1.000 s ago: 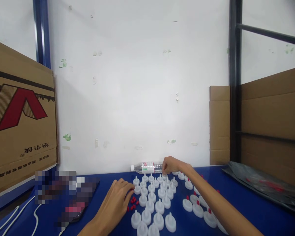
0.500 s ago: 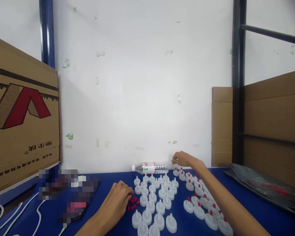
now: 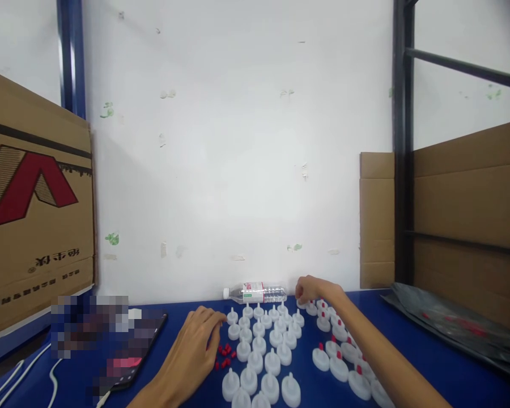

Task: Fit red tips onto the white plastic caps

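Observation:
White plastic nozzle caps point(image 3: 272, 361) stand spouts up in loose rows on a blue tabletop. A second group on the right has small red tips on its spouts, such as one nozzle cap point(image 3: 339, 367). Several loose red tips point(image 3: 226, 351) lie just right of my left hand point(image 3: 198, 343). That hand rests on the table, its index finger stretched toward the leftmost bare caps, its thumb apart and nothing visible in it. At the far end of the red-tipped group, my right hand point(image 3: 309, 289) has its fingers closed over a nozzle cap point(image 3: 301, 305), hiding its spout.
A clear plastic bottle point(image 3: 255, 292) lies against the white wall behind the caps. On the left are a phone point(image 3: 138, 354), white cables and a printed carton point(image 3: 38, 198). A dark plastic bag point(image 3: 454, 326) lies at the right, near cardboard sheets point(image 3: 377, 221).
My right hand has come down onto the farthest red-tipped nozzle cap, which showed below it before. My left hand has shifted slightly and its fingers reach farther out. The whole view has shifted a little.

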Available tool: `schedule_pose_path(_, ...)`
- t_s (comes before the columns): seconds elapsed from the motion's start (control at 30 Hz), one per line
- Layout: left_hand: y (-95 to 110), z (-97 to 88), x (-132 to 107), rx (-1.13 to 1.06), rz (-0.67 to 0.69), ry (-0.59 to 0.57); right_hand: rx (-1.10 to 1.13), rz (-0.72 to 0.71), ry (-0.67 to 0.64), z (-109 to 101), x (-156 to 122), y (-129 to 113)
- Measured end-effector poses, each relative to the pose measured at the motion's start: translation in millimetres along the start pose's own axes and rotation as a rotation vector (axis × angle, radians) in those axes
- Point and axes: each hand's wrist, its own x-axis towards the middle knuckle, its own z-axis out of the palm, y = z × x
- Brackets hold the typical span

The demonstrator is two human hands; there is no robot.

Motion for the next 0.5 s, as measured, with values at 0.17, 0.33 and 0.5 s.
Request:
schedule_pose_path(0.17,4.8,-3.5,0.0,-0.008,0.011,0.034,-0.018,-0.002,0.059,6.4,6.3,-1.0)
schedule_pose_path(0.33,2.2,-1.5,-2.8,-0.025,-0.016,0.060,0.002,-0.048,0.237,2.1,2.5,-4.7)
schedule_pose_path(0.5,1.0,-0.6,-4.2,-0.055,-0.002,0.071,0.093,-0.185,0.503,-32.8,-23.5,-19.2)
